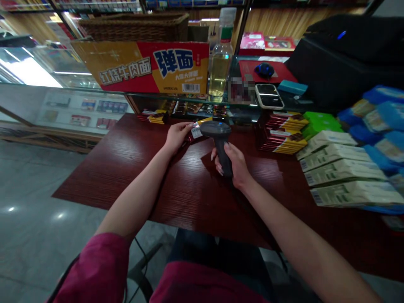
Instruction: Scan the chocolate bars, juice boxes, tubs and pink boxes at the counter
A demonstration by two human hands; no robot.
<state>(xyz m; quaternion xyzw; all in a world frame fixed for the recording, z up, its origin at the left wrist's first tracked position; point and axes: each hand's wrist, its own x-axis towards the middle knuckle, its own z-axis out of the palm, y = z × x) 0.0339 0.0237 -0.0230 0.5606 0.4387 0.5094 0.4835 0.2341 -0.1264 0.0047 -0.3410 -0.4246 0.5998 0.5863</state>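
Observation:
My right hand (pixel 235 164) is wrapped round the handle of a dark barcode scanner (pixel 216 129), whose head points left over the table. Just left of it, my left hand (pixel 178 136) pinches the end of a dark red and yellow chocolate bar packet (pixel 196 133) with a white barcode label facing up. The scanner head partly covers the packet's right end. Beyond the packet, more chocolate bars (pixel 158 116) lie under the glass shelf, and stacked red and yellow bars (pixel 280 132) stand to the right of the scanner.
Cream-coloured boxes (pixel 344 168), a green pack (pixel 322 122) and blue packs (pixel 385 122) crowd the right of the dark wooden table (pixel 126 168). On the glass shelf are a noodle carton (pixel 126 59), a bottle (pixel 219 71), a phone (pixel 269 96) and a mouse (pixel 264 70).

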